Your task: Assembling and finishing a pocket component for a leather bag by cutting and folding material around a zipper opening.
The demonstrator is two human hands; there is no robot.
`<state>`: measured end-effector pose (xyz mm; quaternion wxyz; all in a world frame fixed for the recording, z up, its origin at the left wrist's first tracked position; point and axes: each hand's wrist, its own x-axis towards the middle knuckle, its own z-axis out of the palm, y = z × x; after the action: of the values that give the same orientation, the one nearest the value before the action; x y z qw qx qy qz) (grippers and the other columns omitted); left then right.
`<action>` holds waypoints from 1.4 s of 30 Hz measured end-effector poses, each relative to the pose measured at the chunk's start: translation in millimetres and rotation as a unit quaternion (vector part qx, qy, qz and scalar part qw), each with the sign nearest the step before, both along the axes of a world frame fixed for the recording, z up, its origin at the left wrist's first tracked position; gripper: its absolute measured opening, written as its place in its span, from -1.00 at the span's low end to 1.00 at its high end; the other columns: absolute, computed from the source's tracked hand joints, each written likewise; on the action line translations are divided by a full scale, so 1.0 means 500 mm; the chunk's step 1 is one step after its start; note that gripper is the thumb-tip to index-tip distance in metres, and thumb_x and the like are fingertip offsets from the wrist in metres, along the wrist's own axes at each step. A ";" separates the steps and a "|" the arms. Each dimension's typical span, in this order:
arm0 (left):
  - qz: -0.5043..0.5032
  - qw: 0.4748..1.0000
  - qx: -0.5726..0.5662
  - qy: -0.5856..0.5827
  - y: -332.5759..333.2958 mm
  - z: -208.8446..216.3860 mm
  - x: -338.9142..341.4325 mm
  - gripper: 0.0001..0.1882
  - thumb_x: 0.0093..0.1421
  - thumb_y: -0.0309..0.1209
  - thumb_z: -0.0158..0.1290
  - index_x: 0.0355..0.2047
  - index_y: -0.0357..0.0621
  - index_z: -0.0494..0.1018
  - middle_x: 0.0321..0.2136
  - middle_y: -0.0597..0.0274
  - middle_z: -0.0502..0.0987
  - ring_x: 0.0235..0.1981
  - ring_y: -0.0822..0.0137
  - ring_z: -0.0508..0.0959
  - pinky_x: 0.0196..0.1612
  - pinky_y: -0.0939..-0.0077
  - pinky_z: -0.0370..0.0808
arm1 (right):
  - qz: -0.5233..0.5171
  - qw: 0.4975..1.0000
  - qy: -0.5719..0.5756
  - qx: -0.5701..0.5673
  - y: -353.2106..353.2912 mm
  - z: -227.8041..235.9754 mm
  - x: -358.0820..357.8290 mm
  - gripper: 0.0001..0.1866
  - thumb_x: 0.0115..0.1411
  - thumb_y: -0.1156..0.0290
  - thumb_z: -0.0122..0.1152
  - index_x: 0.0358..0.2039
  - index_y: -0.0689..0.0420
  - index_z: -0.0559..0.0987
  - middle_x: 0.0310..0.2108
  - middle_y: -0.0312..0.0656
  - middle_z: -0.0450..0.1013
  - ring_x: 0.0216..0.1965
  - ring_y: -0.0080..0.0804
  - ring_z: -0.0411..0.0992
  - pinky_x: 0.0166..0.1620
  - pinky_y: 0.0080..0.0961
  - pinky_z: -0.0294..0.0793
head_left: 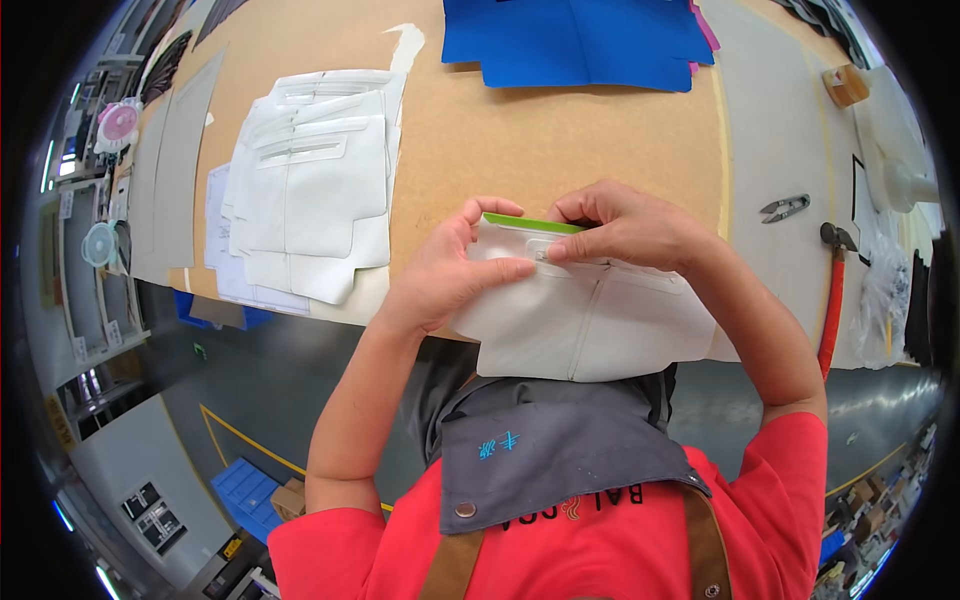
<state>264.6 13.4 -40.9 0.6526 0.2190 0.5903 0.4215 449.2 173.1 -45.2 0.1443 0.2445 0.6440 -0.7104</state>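
Your left grip (445,275) is closed on the white piece (535,325), with your thumb in front and fingers behind. Your right grip (625,230) pinches the same piece near its top, close to a little slot. The white piece is right in front of you, between your arms, at the near edge of the surface (560,140). A green strip (515,221) runs along its top.

On your left is a white pile (330,205) of flat pieces with slots in them. A blue sheet (580,40) lies at the far side. On your right are small snips (785,208) and a hammer (832,290) with a red handle.

Near the hammer is a clear plastic bag (882,300), all crinkly; you can't tell what is in it. Down on the floor (330,370) to your left sits a blue crate (243,495), with a brown box (290,498) just by it. You can't see well enough to tell what either one holds.
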 end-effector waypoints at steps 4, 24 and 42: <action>0.015 0.934 0.106 0.342 -0.022 -0.002 0.020 -0.41 0.09 -0.49 0.37 0.11 -0.16 0.38 -0.12 0.14 0.53 -0.15 0.32 0.59 -0.11 0.44 0.56 | -0.007 1.000 -0.001 0.005 0.002 0.001 -0.006 -0.72 0.26 0.22 0.34 -0.20 0.18 0.66 -0.40 -0.42 0.50 -0.37 -0.67 0.35 -0.26 -0.61 0.33; 0.034 0.870 0.159 0.466 -0.032 0.004 0.088 -0.86 0.18 -0.50 0.31 -0.27 -0.28 0.62 -0.36 0.21 0.68 -0.40 0.44 0.69 -0.29 0.56 0.66 | -0.013 0.999 -0.004 0.045 0.002 -0.003 -0.016 -0.74 0.20 0.24 0.29 -0.32 0.20 0.68 -0.51 -0.44 0.44 -0.44 -0.70 0.30 -0.36 -0.59 0.26; -0.016 0.877 0.079 0.474 0.007 -0.021 0.044 -0.88 0.14 -0.44 0.23 -0.43 -0.26 0.61 -0.53 0.20 0.65 -0.53 0.40 0.65 -0.41 0.53 0.58 | -0.122 0.839 0.239 0.474 -0.068 -0.040 0.022 -0.78 0.16 0.50 0.32 -0.15 0.12 0.61 -0.24 -0.14 0.49 -0.19 -0.09 0.47 -0.13 -0.26 0.46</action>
<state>286.5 17.1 -51.3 0.2814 0.4527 0.7904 0.3019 460.3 139.2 -65.5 -0.2357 0.1821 0.8814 -0.3667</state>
